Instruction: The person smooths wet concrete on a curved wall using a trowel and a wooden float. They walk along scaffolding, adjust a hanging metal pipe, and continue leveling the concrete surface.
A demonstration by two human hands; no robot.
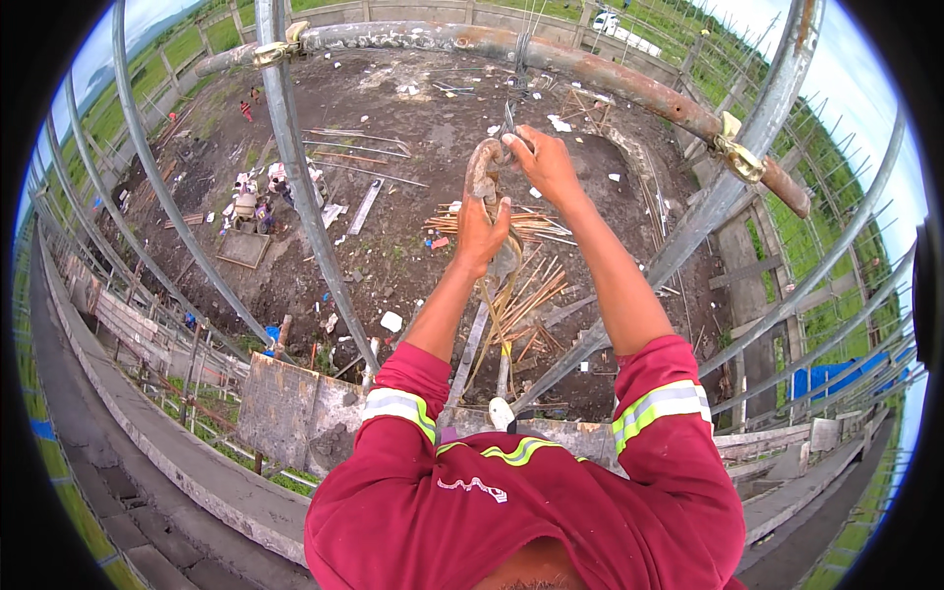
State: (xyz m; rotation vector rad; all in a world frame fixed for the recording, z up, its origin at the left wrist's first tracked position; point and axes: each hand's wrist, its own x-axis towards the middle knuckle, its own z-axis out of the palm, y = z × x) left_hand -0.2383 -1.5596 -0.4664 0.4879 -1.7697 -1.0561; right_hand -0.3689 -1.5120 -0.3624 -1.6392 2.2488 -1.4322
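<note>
My left hand [481, 236] is wrapped round a rusty metal hook [482, 159] in the centre of the head view, thumb upward. A metal block [505, 260] hangs under it, with tan rope [492, 300] trailing down. My right hand [541, 162] is closed at the hook's upper end, where twisted wire [521, 69] comes down from above; what exactly its fingers pinch is partly hidden. Both forearms reach up from the lower edge in red sleeves with reflective bands.
A rusty pipe [442, 41] crosses ahead, clamped [742, 157] to galvanized uprights [290, 128]. Below are a weathered board [295, 413], a concrete ledge [187, 457] and muddy ground far down, with timber piles [541, 339], a mixer [246, 206] and several people [246, 110]. Blue tarp [831, 379] lies right.
</note>
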